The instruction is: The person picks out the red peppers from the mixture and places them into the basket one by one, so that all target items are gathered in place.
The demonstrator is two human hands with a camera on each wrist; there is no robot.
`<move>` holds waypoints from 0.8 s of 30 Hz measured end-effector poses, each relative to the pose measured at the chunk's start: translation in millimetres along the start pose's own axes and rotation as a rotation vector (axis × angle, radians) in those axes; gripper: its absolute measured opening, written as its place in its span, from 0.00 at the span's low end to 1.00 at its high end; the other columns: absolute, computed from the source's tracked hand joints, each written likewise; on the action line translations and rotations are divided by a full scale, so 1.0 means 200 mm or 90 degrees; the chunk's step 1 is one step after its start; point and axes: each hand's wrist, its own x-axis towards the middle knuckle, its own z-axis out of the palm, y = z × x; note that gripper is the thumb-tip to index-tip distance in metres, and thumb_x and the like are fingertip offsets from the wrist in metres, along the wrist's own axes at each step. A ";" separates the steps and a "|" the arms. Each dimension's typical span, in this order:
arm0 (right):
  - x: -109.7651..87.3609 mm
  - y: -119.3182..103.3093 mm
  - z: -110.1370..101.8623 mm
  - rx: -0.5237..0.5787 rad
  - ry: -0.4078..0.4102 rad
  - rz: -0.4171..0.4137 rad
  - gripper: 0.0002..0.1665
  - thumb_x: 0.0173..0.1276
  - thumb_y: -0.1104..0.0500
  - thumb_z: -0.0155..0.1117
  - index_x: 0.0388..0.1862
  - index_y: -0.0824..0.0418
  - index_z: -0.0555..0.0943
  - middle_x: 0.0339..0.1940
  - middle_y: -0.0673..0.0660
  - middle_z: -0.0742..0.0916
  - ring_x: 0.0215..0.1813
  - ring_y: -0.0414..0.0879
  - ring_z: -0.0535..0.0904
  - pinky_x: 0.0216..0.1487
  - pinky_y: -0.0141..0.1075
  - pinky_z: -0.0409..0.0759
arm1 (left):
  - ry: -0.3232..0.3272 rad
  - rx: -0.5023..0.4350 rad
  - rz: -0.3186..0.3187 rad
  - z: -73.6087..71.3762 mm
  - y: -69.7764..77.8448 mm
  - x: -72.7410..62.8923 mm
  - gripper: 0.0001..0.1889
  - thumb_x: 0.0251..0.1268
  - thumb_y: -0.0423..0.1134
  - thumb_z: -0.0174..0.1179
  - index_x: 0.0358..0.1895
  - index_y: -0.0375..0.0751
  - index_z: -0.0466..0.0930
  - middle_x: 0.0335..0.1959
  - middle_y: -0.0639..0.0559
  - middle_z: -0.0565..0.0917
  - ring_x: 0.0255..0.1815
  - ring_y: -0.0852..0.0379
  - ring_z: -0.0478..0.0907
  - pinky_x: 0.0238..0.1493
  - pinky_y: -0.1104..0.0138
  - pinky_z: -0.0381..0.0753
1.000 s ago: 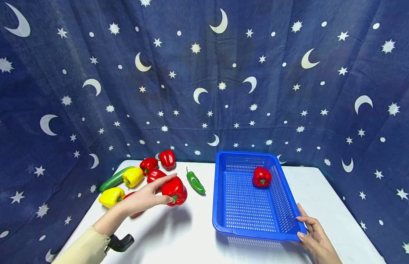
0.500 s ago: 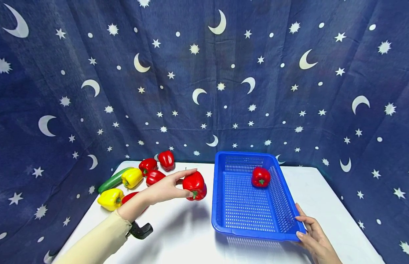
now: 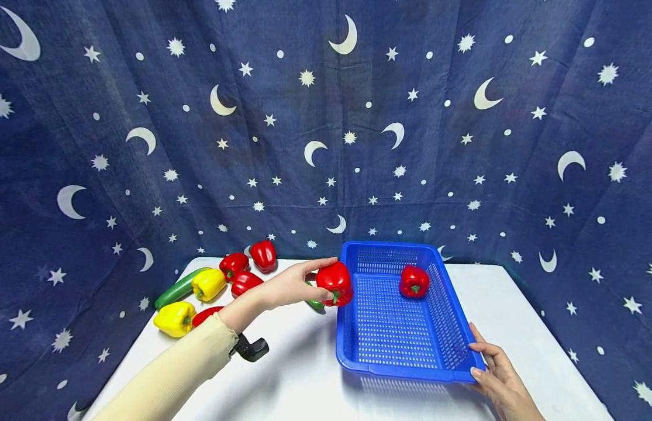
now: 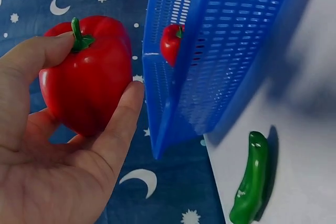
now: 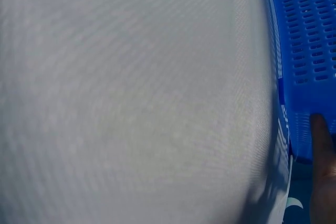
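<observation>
A: Left hand (image 3: pixel 294 286) pose?
B: Reaching rightward, thumb at stem (image 4: pixel 77 31), fingers curled round red pepper (image 3: pixel 334 278), aloft near blue basket's (image 3: pixel 404 372) left rim.
A: Right hand (image 3: pixel 499 375)?
B: Pinches basket's near right corner.

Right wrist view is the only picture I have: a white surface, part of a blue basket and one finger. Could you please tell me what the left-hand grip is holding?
Observer: The left-hand grip holds a red bell pepper.
Operator: Thank you. Is this pepper touching the basket?
Observer: No, the left wrist view shows a gap between them.
Operator: And does something already lie inside the basket?
Observer: Yes, another red bell pepper lies in its far right part, as the head view shows.
</observation>
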 end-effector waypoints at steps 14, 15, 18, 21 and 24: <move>0.00 -0.02 0.00 0.027 0.002 0.009 0.23 0.82 0.65 0.46 0.72 0.64 0.56 0.86 0.52 0.42 0.79 0.27 0.50 0.56 0.31 0.80 | -0.043 -0.034 0.009 0.06 0.11 0.20 0.42 0.60 0.45 0.73 0.78 0.61 0.66 0.63 0.49 0.76 0.61 0.45 0.75 0.50 0.58 0.85; 0.00 -0.02 0.01 0.028 0.000 0.006 0.23 0.82 0.66 0.46 0.71 0.64 0.56 0.86 0.51 0.42 0.78 0.25 0.50 0.56 0.31 0.80 | -0.044 -0.032 0.008 0.07 0.12 0.21 0.42 0.60 0.44 0.73 0.78 0.61 0.66 0.63 0.49 0.76 0.61 0.45 0.74 0.51 0.59 0.85; 0.00 -0.02 0.01 0.031 -0.005 -0.003 0.23 0.82 0.66 0.46 0.71 0.64 0.56 0.86 0.50 0.43 0.74 0.20 0.54 0.56 0.32 0.79 | -0.044 -0.024 0.005 0.09 0.14 0.25 0.41 0.61 0.43 0.72 0.78 0.60 0.65 0.64 0.48 0.75 0.62 0.44 0.74 0.53 0.57 0.84; 0.00 -0.03 0.01 0.028 0.000 0.002 0.23 0.82 0.66 0.46 0.71 0.64 0.56 0.86 0.50 0.43 0.76 0.24 0.52 0.56 0.33 0.80 | -0.047 -0.022 0.002 0.10 0.16 0.29 0.40 0.62 0.41 0.72 0.78 0.59 0.66 0.64 0.47 0.74 0.60 0.45 0.75 0.54 0.55 0.84; -0.01 -0.03 0.02 0.020 0.008 0.016 0.24 0.82 0.65 0.47 0.71 0.64 0.56 0.86 0.52 0.43 0.84 0.40 0.42 0.56 0.34 0.80 | -0.055 -0.034 0.004 0.11 0.17 0.33 0.40 0.62 0.39 0.71 0.78 0.56 0.66 0.63 0.47 0.74 0.58 0.46 0.77 0.54 0.56 0.85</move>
